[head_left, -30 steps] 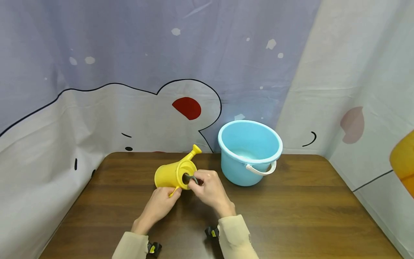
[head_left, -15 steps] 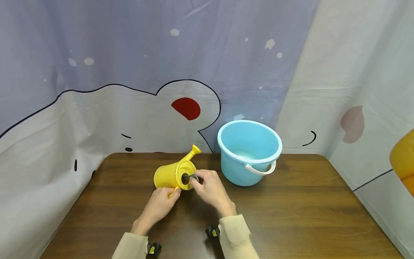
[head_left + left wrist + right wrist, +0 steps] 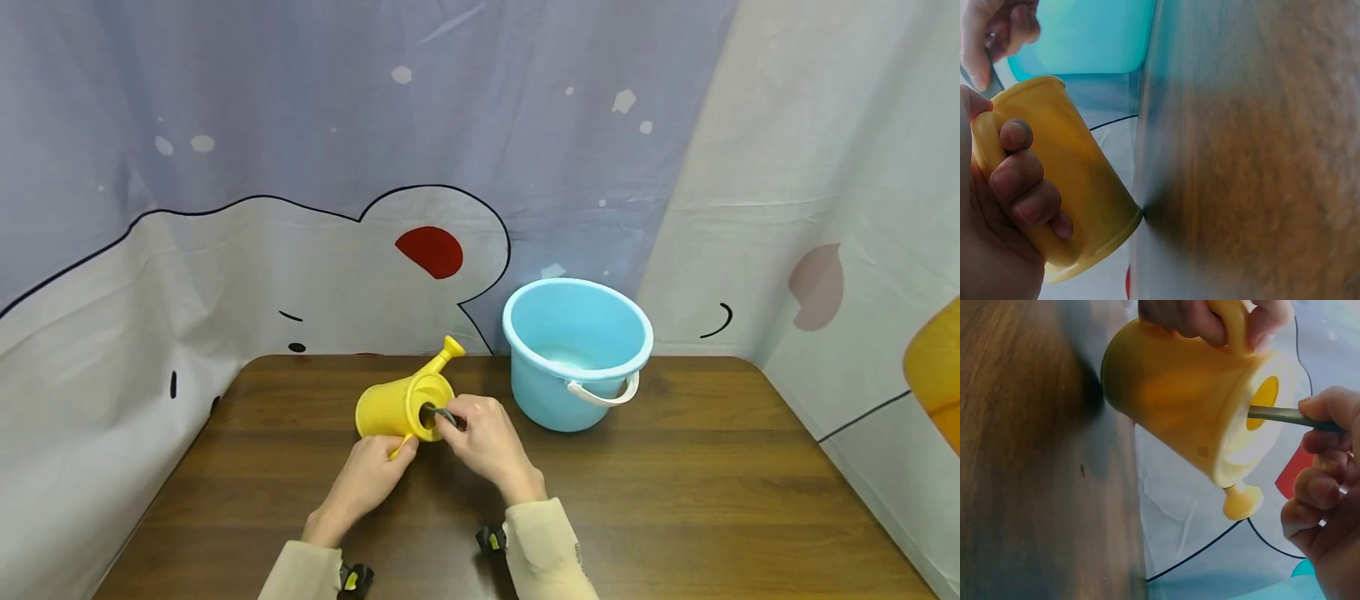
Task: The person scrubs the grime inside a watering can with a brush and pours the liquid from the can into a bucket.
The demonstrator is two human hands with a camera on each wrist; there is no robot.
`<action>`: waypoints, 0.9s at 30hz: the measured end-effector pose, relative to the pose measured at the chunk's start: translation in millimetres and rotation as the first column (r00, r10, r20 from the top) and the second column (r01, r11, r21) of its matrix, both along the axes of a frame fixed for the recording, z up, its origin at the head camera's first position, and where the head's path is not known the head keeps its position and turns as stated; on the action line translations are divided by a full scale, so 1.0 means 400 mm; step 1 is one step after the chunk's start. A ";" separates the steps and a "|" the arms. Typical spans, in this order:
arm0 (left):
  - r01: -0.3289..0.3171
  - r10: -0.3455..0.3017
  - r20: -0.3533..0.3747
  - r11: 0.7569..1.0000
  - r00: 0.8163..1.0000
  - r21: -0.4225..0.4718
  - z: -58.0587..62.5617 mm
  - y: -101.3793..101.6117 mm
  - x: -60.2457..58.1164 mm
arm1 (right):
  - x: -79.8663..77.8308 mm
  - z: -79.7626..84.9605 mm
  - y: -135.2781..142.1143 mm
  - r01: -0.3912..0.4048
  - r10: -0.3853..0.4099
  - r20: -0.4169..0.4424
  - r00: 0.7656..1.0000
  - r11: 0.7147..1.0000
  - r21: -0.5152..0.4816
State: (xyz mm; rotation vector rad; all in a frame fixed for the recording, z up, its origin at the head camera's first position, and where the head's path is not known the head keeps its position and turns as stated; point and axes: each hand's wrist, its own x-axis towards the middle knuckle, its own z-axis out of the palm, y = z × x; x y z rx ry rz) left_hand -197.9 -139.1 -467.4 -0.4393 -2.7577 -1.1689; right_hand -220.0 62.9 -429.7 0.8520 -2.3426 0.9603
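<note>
A yellow watering can (image 3: 386, 408) leans on its side near the middle of the table, its round opening turned toward the right hand and its spout pointing up and back. The left hand (image 3: 366, 477) grips the can's handle (image 3: 988, 140) with fingers curled round it. Between thumb and fingers, the right hand (image 3: 487, 440) pinches a slim dark grey-green tool (image 3: 1291, 416). Its far end reaches through the opening and is hidden inside the can, so I cannot tell what kind it is. The can's bottom edge meets the tabletop in the left wrist view.
A light blue bucket (image 3: 536, 392) with a white handle (image 3: 606, 397) stands upright at the back of the wooden table (image 3: 712, 483), right of the can. A patterned curtain (image 3: 300, 100) hangs behind the table. Something yellow-orange (image 3: 933, 375) shows at the right edge.
The tool in the right hand has shifted and tilted slightly within the can's opening. The left hand keeps its grip; can and bucket stay almost where they were.
</note>
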 end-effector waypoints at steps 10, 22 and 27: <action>0.000 0.000 -0.002 1.000 1.000 0.011 -0.002 0.000 -0.001 | 0.005 0.022 0.006 -0.074 0.067 -0.086 0.994 0.994 -0.078; -0.003 0.003 -0.009 1.000 1.000 0.003 -0.003 -0.005 -0.003 | 0.000 0.005 0.002 -0.047 0.046 -0.019 0.999 0.998 -0.044; -0.001 0.001 -0.003 1.000 1.000 0.006 0.001 -0.002 0.000 | -0.005 -0.010 -0.001 -0.021 0.021 0.019 1.000 1.000 -0.013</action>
